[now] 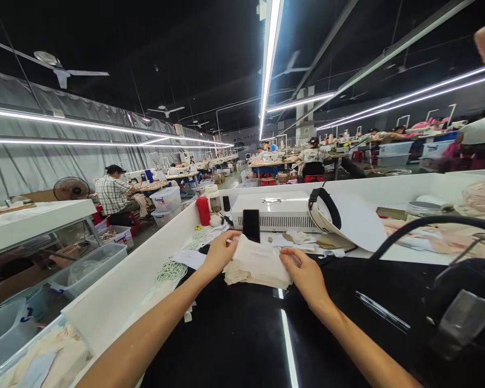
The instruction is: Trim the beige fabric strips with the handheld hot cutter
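A stack of cream fabric pieces (255,265) lies on the glossy black worktable (234,334) in front of me. My left hand (218,252) grips the stack's left edge, fingers curled over the top piece. My right hand (304,271) pinches the stack's right edge, thumb on top. Both forearms reach in from the bottom of the view.
A white machine box (272,213) with a dark phone (251,224) leaning on it stands behind the stack. A red bottle (203,210), coiled white cord (170,271), a white visor-like piece (347,218) and a black machine arm (448,280) surround me. Other people sit at distant tables.
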Motion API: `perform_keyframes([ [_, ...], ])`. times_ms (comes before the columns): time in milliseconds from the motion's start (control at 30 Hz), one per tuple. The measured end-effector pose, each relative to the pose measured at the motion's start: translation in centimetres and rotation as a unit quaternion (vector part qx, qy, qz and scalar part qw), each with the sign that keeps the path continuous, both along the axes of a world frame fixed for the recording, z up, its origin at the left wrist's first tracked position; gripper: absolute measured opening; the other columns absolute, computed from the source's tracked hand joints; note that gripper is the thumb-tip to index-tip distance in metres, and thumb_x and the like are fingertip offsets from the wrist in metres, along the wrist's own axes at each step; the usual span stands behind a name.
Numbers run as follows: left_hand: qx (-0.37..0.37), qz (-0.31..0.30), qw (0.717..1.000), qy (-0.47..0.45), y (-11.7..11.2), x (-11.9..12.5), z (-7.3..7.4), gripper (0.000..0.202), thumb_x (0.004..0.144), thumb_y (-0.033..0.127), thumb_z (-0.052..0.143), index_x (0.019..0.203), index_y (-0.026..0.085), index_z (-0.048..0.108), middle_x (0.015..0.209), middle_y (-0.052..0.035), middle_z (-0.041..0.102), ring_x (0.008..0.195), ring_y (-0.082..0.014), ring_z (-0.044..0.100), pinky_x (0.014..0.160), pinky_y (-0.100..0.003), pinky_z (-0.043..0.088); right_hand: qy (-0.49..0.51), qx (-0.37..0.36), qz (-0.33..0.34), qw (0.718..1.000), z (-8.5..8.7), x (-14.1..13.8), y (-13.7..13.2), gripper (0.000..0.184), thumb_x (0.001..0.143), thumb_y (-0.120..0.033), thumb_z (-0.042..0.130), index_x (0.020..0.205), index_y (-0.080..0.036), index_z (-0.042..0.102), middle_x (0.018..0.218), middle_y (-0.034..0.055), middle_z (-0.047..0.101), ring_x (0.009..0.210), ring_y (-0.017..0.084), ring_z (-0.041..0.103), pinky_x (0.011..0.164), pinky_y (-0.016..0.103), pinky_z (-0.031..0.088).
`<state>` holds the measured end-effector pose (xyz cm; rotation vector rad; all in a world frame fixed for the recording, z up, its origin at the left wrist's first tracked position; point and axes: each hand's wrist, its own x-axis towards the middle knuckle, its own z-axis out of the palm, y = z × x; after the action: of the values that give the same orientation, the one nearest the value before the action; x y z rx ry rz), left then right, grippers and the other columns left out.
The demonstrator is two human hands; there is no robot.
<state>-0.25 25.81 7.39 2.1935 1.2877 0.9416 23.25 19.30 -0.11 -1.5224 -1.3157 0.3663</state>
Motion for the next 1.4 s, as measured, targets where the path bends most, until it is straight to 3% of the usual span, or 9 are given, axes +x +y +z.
perform_keyframes([
  [167,0.013,0.008,0.999,0.04,1.2,-0.2,-2.2,0.028,0.107,0.036,0.067,0.127,0.017,0.067,0.129,-0.0103,0.067,0.11,-0.0242,0.069,0.095,-0.045,0.061,-0.054,-0.012,-0.022,0.998,-0.7,0.4,2.2,0.031,0.103,-0.039,0.068,0.125,-0.018,0.068,0.127,0.009,0.07,0.11,0.024,0.071,0.095,0.046,0.061],
  [400,0.017,0.026,0.995,0.094,2.1,-0.5,-4.8,0.03,0.106,0.036,0.067,0.13,0.017,0.066,0.134,-0.011,0.066,0.116,-0.0262,0.068,0.099,-0.048,0.059,-0.149,-0.024,-0.016,0.988,-2.6,0.5,3.1,0.032,0.103,-0.037,0.068,0.129,-0.018,0.067,0.132,0.0099,0.069,0.113,0.025,0.07,0.097,0.048,0.061],
  [567,0.002,0.039,0.993,0.115,1.8,-0.9,-4.7,0.031,0.106,0.036,0.067,0.131,0.018,0.066,0.135,-0.0112,0.065,0.116,-0.0264,0.067,0.1,-0.048,0.059,-0.2,-0.016,-0.05,0.978,-2.8,0.4,2.6,0.035,0.102,-0.037,0.069,0.132,-0.019,0.065,0.137,0.0107,0.066,0.121,0.028,0.067,0.103,0.052,0.057],
  [700,-0.015,0.052,0.991,0.125,0.8,-1.9,-3.7,0.034,0.106,0.036,0.067,0.134,0.018,0.064,0.136,-0.0116,0.064,0.116,-0.0265,0.068,0.099,-0.048,0.06,-0.214,0.012,-0.038,0.976,-2.1,-0.3,1.7,0.033,0.101,-0.037,0.07,0.129,-0.019,0.066,0.138,0.0103,0.065,0.126,0.029,0.064,0.107,0.054,0.053],
  [900,-0.042,0.075,0.981,0.173,-1.2,-7.1,-1.0,0.033,0.107,0.037,0.066,0.133,0.018,0.065,0.133,-0.0108,0.065,0.112,-0.0256,0.069,0.095,-0.045,0.061,-0.179,0.048,0.045,0.982,-1.8,-2.9,-0.6,0.024,0.097,-0.021,0.055,0.115,-0.022,0.072,0.126,0.01,0.068,0.121,0.029,0.063,0.109,0.051,0.049],
  [1067,-0.099,0.13,0.948,0.272,-3.2,-14.0,0.0,0.032,0.106,0.038,0.068,0.13,0.017,0.066,0.13,-0.0104,0.067,0.111,-0.0256,0.069,0.095,-0.046,0.061,-0.116,0.059,0.149,0.98,-1.8,-4.9,-3.4,0.024,0.093,-0.03,0.052,0.102,-0.025,0.073,0.114,0.009,0.072,0.113,0.03,0.068,0.104,0.049,0.052],
  [1233,-0.145,0.182,0.918,0.322,-6.4,-18.7,-0.8,0.033,0.106,0.037,0.068,0.132,0.017,0.065,0.132,-0.0109,0.066,0.113,-0.0261,0.069,0.096,-0.047,0.06,-0.073,0.047,0.225,0.97,-1.5,-6.5,-5.5,0.021,0.092,-0.036,0.056,0.096,-0.026,0.075,0.111,0.0073,0.074,0.095,0.025,0.072,0.084,0.041,0.06],
  [1400,-0.159,0.2,0.92,0.298,-8.4,-19.6,-2.9,0.034,0.105,0.037,0.068,0.132,0.017,0.065,0.131,-0.0109,0.066,0.112,-0.0258,0.069,0.095,-0.047,0.061,-0.068,0.033,0.268,0.96,-0.7,-7.9,-6.8,0.018,0.091,-0.032,0.058,0.094,-0.027,0.075,0.107,0.0061,0.075,0.078,0.02,0.071,0.07,0.034,0.06],
])
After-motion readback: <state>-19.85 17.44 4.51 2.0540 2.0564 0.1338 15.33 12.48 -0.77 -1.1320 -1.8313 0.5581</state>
